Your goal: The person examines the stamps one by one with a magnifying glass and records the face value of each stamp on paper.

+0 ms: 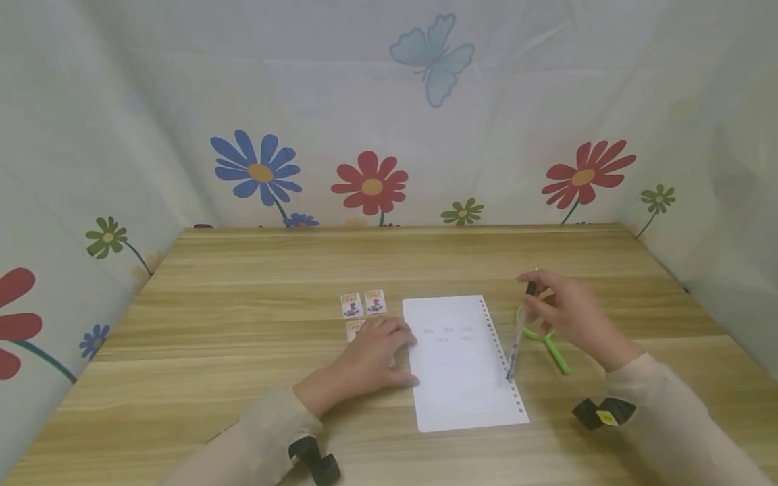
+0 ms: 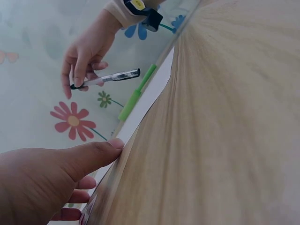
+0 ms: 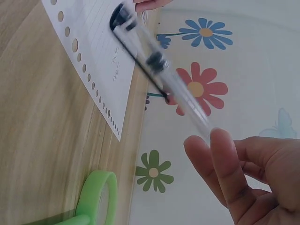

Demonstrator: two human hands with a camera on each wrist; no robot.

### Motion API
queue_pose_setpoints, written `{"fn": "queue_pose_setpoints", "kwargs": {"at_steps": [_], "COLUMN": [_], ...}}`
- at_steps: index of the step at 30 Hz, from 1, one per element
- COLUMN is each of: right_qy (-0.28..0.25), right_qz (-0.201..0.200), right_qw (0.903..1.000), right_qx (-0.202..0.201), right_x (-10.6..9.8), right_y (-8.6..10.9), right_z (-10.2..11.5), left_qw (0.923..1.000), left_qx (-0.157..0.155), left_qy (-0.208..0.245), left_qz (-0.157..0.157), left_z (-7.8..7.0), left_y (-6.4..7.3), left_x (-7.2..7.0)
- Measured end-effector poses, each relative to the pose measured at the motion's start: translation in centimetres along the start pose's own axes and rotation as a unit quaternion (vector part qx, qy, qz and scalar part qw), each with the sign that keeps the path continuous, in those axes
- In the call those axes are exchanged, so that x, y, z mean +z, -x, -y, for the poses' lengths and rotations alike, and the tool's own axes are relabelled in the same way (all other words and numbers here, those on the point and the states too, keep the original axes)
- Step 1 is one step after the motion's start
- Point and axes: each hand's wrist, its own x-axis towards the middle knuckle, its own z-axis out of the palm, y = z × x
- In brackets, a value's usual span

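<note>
A clear-barrelled pen with black ends [image 1: 515, 347] is pinched between the thumb and fingers of my right hand [image 1: 565, 310]. It is raised, its clip end [image 3: 124, 18] pointing down over the paper's punched right edge. The white sheet of lined paper [image 1: 464, 398] bears two short rows of faint handwriting near its top. My left hand [image 1: 371, 354] rests at the sheet's left edge, thumb [image 2: 105, 152] and fingertips touching it. Under and beyond that hand lie small picture stickers [image 1: 351, 306], one partly covered by the fingers.
A green-rimmed magnifying glass [image 1: 556, 354] lies right of the paper, beneath my right hand. The wooden table [image 1: 243, 290] meets a floral-printed white curtain [image 1: 316, 88] at the back and sides. Dark wrist cameras [image 1: 316, 460] are strapped at both sleeves.
</note>
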Motion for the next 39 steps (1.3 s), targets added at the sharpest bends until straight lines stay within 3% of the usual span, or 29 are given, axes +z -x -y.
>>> {"fn": "queue_pose_setpoints", "kwargs": {"at_steps": [11,22,29,39], "right_qy": [0.018,0.053,0.08,0.079], "right_qz": [0.001,0.038,0.057,0.074], "right_qw": [0.9998,0.9957,0.9923,0.9913], "right_qx": [0.006,0.065,0.076,0.074], "right_x": [0.2,1.5,2.6,3.9], "right_y": [0.0,0.2,0.2,0.1], "right_z": [0.4,0.5,0.2,-0.3], "left_qw": [1.0,1.0,1.0,1.0], "left_qx": [0.005,0.004,0.001,-0.007], "left_qy": [-0.001,0.0,0.0,0.003], "left_qz": [-0.005,-0.004,-0.004,0.003], "left_z": [0.3,0.3,0.2,0.2], "left_y": [0.0,0.0,0.0,0.0], "left_x": [0.2,0.2,0.1,0.0]}}
